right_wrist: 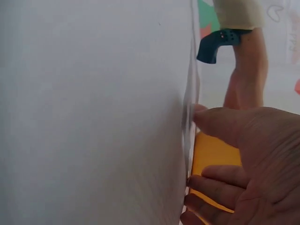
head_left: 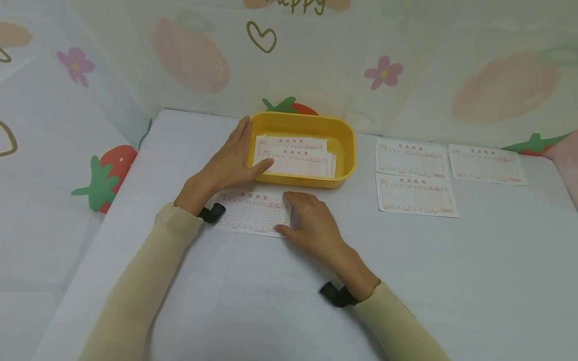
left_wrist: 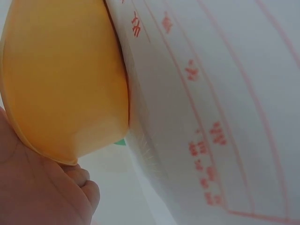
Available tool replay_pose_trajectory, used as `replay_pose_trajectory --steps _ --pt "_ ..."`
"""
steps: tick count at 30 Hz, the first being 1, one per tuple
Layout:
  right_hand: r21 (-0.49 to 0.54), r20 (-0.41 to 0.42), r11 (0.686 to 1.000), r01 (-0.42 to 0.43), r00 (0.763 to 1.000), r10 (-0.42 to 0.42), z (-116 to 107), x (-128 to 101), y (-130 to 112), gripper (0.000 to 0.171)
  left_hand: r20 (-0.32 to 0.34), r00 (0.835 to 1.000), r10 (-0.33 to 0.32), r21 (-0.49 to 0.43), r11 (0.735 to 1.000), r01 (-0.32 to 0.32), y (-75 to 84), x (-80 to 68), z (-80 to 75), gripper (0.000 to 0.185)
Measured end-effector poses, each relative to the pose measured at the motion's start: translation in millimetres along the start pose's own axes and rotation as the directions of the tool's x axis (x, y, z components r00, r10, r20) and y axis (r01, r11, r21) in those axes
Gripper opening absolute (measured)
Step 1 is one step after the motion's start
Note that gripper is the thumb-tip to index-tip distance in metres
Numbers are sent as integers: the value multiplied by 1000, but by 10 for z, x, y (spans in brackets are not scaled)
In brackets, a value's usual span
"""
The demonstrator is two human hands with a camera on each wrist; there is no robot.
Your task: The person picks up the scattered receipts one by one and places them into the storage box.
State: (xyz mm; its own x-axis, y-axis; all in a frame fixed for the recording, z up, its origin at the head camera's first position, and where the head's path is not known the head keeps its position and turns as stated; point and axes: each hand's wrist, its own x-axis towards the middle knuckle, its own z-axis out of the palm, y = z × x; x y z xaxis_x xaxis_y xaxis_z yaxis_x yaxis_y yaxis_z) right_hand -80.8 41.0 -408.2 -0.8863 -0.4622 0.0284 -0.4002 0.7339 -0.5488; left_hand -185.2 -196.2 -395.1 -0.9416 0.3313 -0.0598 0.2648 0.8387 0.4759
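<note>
My left hand (head_left: 230, 155) grips the left end of a yellow plastic tray (head_left: 346, 145), with the thumb over the front rim and the fingers along the outer wall. Inside the tray lie several white receipt slips (head_left: 293, 163) printed in red. Just in front of it, a single receipt slip (head_left: 248, 213) lies on the table under the left wrist. At that slip's right end is my right hand (head_left: 316, 225), holding it with the fingers by the upper corner and the thumb low on the edge. In the right wrist view, the slip's edge bulges slightly near the thumb (right_wrist: 215, 122).
To the right of the tray, three more receipt slips (head_left: 415, 195) lie flat, two in a column and one beside the upper. The table (head_left: 253, 301) has a white cover. A patterned cloth (head_left: 316, 65) hangs behind the tray. Each wrist wears a black camera (head_left: 336, 295).
</note>
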Motion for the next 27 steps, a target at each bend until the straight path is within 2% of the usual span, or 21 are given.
replay_pose_trajectory --steps 6,13,18,23,27 --pt "-93 20 995 -18 1000 20 25 -34 -50 78 5 1000 -10 3 1000 10 -1 4 4 113" --pt "-25 12 999 -23 1000 23 45 -25 -72 76 12 1000 -17 0 1000 17 5 1 0 113" --pt "68 -4 997 -22 1000 22 69 -12 -77 64 13 1000 -18 -2 1000 18 5 -6 -7 113" --pt "190 -88 982 12 996 5 75 -6 -63 42 14 1000 -13 1 1000 13 -1 -11 -14 113" --pt "240 -122 971 25 993 5 70 3 -51 32 16 1000 -10 6 1000 10 -1 -9 -11 113"
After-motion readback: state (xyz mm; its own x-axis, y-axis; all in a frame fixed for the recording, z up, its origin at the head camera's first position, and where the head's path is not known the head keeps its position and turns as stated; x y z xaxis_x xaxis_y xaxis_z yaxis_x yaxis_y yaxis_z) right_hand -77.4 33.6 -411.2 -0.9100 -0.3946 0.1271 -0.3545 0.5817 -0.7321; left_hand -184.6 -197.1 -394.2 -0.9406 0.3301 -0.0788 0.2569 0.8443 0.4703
